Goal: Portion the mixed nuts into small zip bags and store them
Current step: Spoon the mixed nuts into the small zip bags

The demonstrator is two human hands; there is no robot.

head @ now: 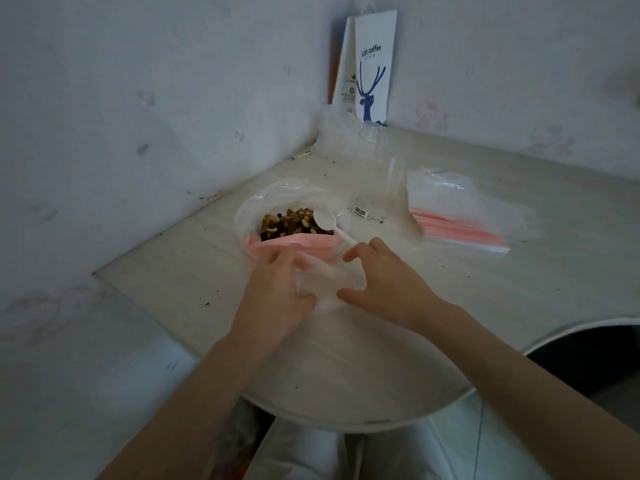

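**Pale desk in a wall corner: both hands working a small bag open beside the nuts**

Scuffed white walls meet behind a pale wood-grain desk speckled with crumbs. Mid frame, the left hand and right hand hold a small clear plastic zip bag between them, just below the nut supply. Left grip: fingers curled round the film's left side. Right grip: forefinger and thumb set apart, tips pinching the film's right side. Judged: they are pulling the mouth apart to take a scoop. No nuts are seen inside it.

At centre, the mixed nuts, a brown and dark pile, sit in a large clear bag with a pink zip rim. Its mouth is rolled wide and it lies right against the small bag, likely to keep the transfer short. A white plastic spoon rests bowl-on-nuts, its handle leaning toward the right hand, easy to grab.

Around:
- A stack of flat clear zip bags with pink strips lies right of centre, well apart from the hands; probably spare stock.
- A crumpled clear plastic wrapper sits upper centre, behind the nuts.
- A white paper coffee bag with blue deer print stands in the corner.
- A dark round opening is at the lower right; cannot tell what it is.

In the way: the spoon handle lies just beside the right forefinger and could get knocked. Nothing else sits between the small bag and the nuts. No filled portions are visible, so the task looks early.
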